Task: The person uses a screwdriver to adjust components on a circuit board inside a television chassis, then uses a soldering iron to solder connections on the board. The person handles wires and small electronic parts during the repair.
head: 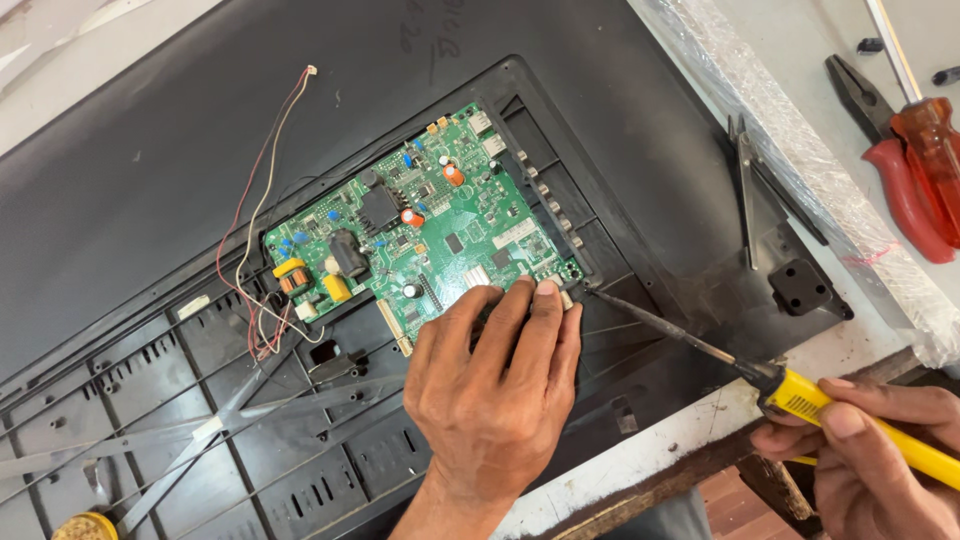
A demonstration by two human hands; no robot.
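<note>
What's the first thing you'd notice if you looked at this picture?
The bright green circuit board jumps out, sitting in the middle of a black panel. The left hand presses on its lower edge, while the right hand holds a yellow-handled soldering iron with its tip at the board's corner. Red-handled pliers lie at the far right.

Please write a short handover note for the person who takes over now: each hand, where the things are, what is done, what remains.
Left hand: flat, fingertips pressing the lower edge of the green circuit board, which sits in the black back panel.
Right hand: grips the yellow-handled soldering iron, tip at the board's lower right corner.
Done: board exposed, loose wires at its left.
Left: the work at that corner seems unfinished.
Pliers and screwdriver lie at right.
</note>
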